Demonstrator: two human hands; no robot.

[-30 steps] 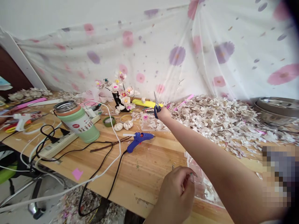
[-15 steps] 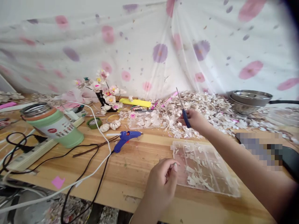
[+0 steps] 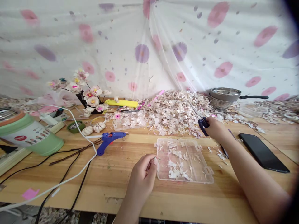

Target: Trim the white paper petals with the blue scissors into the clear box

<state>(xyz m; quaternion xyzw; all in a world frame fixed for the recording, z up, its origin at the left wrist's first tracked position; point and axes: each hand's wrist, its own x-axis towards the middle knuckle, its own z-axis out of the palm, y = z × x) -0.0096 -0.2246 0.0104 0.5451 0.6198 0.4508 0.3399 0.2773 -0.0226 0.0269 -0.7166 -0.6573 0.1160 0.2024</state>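
My right hand (image 3: 217, 130) grips dark-handled scissors (image 3: 202, 122) by their loops. Their blades point up and left over the edge of a big heap of pale, petal-like scraps (image 3: 177, 110). In front of me, my left hand (image 3: 143, 169) is closed in a pinch; whatever lies between thumb and fingers is too small to name. Just right of it is a clear compartment box (image 3: 184, 179) holding white scraps. Left of the heap, a smaller clear tray (image 3: 121, 127) is filled with pale petals and one pink piece.
A blue glue gun (image 3: 108, 141) lies left of the box, its cord and a white cable (image 3: 77, 124) crossing the table. Artificial flowers (image 3: 91, 96), green tape (image 3: 76, 126) and a green jar (image 3: 37, 137) stand beyond. At right are a phone (image 3: 263, 152) and metal bowls (image 3: 221, 99).
The view has swung to the right. My right hand has drawn the scissors from over the scrap heap to its right front edge. My left hand stays pinched beside the compartment box.
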